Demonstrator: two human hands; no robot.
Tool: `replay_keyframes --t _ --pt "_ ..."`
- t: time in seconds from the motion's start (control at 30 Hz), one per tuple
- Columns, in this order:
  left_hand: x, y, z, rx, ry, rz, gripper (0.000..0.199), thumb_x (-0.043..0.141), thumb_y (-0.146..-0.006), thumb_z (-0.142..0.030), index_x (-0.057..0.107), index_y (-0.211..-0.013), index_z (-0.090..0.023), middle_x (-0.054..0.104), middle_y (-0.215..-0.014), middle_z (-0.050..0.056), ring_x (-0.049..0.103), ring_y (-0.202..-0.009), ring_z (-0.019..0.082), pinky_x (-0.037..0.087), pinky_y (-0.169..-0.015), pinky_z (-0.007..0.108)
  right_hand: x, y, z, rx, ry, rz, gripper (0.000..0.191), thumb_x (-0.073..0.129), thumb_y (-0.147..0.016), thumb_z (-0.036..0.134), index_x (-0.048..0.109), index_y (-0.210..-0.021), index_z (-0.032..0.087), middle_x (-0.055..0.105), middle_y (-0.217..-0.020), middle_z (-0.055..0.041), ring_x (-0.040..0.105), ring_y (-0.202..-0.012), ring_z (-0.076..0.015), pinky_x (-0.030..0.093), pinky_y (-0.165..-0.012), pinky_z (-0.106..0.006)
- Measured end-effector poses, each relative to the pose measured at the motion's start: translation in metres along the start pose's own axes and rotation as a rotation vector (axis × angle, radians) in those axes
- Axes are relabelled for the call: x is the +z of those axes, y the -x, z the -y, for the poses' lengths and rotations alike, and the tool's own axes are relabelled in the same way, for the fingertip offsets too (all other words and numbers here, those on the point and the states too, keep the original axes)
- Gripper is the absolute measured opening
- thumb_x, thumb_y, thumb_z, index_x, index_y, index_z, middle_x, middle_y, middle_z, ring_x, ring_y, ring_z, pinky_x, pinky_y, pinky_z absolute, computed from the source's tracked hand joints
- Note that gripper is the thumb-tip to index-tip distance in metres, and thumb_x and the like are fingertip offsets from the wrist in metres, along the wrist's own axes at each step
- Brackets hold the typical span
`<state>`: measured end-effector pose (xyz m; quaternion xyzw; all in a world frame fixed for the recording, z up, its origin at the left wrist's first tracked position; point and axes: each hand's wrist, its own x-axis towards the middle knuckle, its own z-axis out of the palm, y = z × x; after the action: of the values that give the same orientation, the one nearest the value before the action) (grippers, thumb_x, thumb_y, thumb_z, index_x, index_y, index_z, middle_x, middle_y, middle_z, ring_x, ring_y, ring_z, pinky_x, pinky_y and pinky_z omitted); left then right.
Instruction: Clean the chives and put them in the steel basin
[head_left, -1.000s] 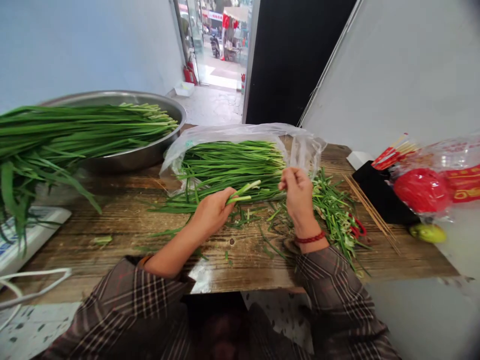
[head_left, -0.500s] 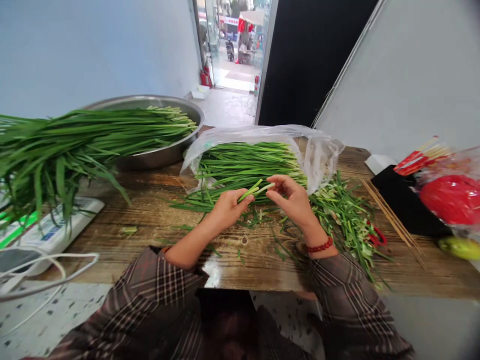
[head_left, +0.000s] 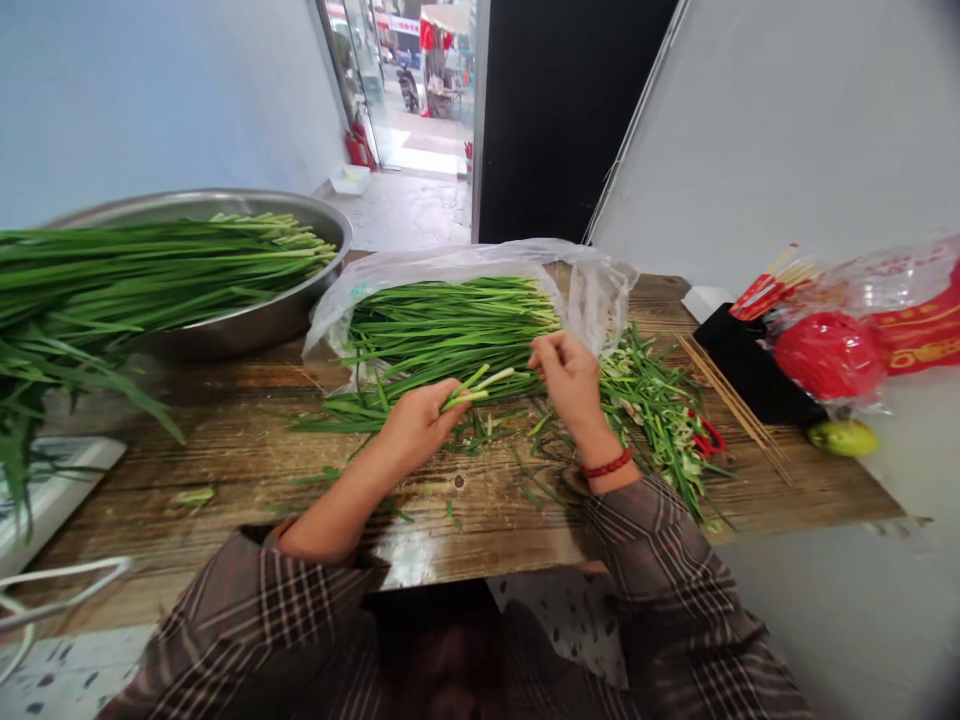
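Observation:
My left hand is closed around a few garlic chives, their pale cut ends pointing right. My right hand is curled shut just right of those ends, apart from them; whatever its fingertips pinch is too small to make out. Behind both hands, a heap of garlic chives lies in an opened clear plastic bag. Beside my right wrist spreads a pile of leafy trimmings, with red scissor-like handles partly buried in it.
At the left, a metal basin holds a large bundle of chives hanging over its side. A white power strip with cables lies at the front left. Thin sticks, a black box and red packaging occupy the right of the wooden table.
My view has swung right, shifting everything leftward. My right hand has drawn away from the chive ends, and its fingers have curled closed. The left hand keeps its hold.

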<state>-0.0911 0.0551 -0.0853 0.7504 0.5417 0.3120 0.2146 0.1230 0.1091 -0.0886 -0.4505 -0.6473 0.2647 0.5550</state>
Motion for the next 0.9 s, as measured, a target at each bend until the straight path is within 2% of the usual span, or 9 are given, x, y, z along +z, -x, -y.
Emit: replay_keyframes --t 0.07,0.1,0.23,0.33,0.43,0.5,0.57,0.73,0.9 --pt "-0.003 0.0 0.0 -0.031 0.011 -0.074 0.033 0.041 -0.09 -0.042 0.051 -0.069 -0.018 0.047 -0.062 -0.003 0.044 -0.061 0.012 0.033 -0.06 0.025 -0.016 -0.01 -0.01 0.05 0.031 -0.119 0.029 0.053 -0.09 0.043 0.062 -0.075 0.02 0.062 -0.062 0.0022 0.054 -0.058 -0.0122 0.042 -0.06 -0.026" --pt "-0.004 0.001 0.0 -0.045 0.022 -0.112 0.033 0.042 -0.09 -0.042 0.051 -0.069 -0.018 0.047 -0.062 -0.003 0.044 -0.061 0.013 0.033 -0.061 0.025 -0.024 -0.015 -0.015 0.048 0.063 -0.105 0.033 0.051 -0.091 0.045 0.063 -0.074 0.02 0.064 -0.063 0.0013 0.056 -0.059 -0.0129 0.043 -0.061 -0.027" --pt "-0.006 0.001 -0.003 -0.073 0.049 -0.186 0.028 0.055 -0.083 -0.044 0.053 -0.071 -0.018 0.05 -0.066 -0.003 0.045 -0.063 0.012 0.035 -0.062 0.025 -0.047 -0.024 -0.026 -0.088 0.37 0.151 0.029 0.054 -0.09 0.041 0.069 -0.075 0.021 0.07 -0.075 -0.002 0.063 -0.073 -0.0178 0.045 -0.071 -0.031" --pt "-0.004 0.001 -0.003 -0.085 0.046 -0.21 0.027 0.053 -0.085 -0.041 0.057 -0.073 -0.017 0.053 -0.066 -0.003 0.048 -0.065 0.013 0.037 -0.063 0.025 -0.055 -0.024 -0.028 -0.17 0.571 0.303 0.017 0.061 -0.086 0.034 0.072 -0.083 0.022 0.072 -0.086 -0.0045 0.063 -0.083 -0.0209 0.044 -0.08 -0.034" --pt "-0.003 0.001 -0.002 -0.082 0.059 -0.26 0.028 0.048 -0.088 -0.039 0.06 -0.077 -0.017 0.055 -0.067 -0.003 0.05 -0.067 0.013 0.038 -0.064 0.025 -0.061 -0.022 -0.029 -0.167 0.726 0.397 0.012 0.065 -0.082 0.029 0.074 -0.085 0.022 0.071 -0.091 -0.0068 0.062 -0.09 -0.023 0.042 -0.086 -0.037" --pt "-0.003 0.001 -0.001 -0.085 0.074 -0.287 0.028 0.048 -0.089 -0.039 0.061 -0.078 -0.017 0.053 -0.065 -0.004 0.049 -0.064 0.012 0.038 -0.063 0.024 -0.063 -0.023 -0.029 -0.14 0.763 0.398 0.009 0.067 -0.08 0.028 0.073 -0.081 0.021 0.07 -0.088 -0.0072 0.061 -0.089 -0.0234 0.042 -0.086 -0.037" --pt "-0.004 0.002 -0.002 -0.104 0.093 -0.313 0.029 0.047 -0.089 -0.04 0.062 -0.08 -0.017 0.05 -0.061 -0.004 0.048 -0.062 0.011 0.037 -0.061 0.023 -0.062 -0.023 -0.027 -0.112 0.647 0.349 0.01 0.066 -0.08 0.028 0.072 -0.078 0.02 0.07 -0.084 -0.006 0.061 -0.084 -0.0214 0.043 -0.083 -0.036" --pt "-0.005 0.004 -0.003 -0.121 0.176 -0.399 0.03 0.046 -0.091 -0.04 0.065 -0.089 -0.016 0.053 -0.061 -0.002 0.051 -0.061 0.012 0.04 -0.059 0.023 -0.051 -0.022 -0.016 -0.029 0.106 0.219 0.023 0.061 -0.085 0.04 0.07 -0.08 0.019 0.069 -0.079 -0.0013 0.06 -0.074 -0.0156 0.045 -0.071 -0.029" --pt "-0.005 0.006 -0.004 -0.083 0.191 -0.433 0.031 0.046 -0.091 -0.039 0.065 -0.089 -0.015 0.059 -0.068 0.0 0.055 -0.066 0.013 0.043 -0.063 0.024 -0.041 -0.017 -0.01 -0.049 0.074 0.288 0.027 0.059 -0.086 0.042 0.069 -0.076 0.019 0.066 -0.073 -0.0001 0.058 -0.072 -0.0144 0.045 -0.069 -0.028"
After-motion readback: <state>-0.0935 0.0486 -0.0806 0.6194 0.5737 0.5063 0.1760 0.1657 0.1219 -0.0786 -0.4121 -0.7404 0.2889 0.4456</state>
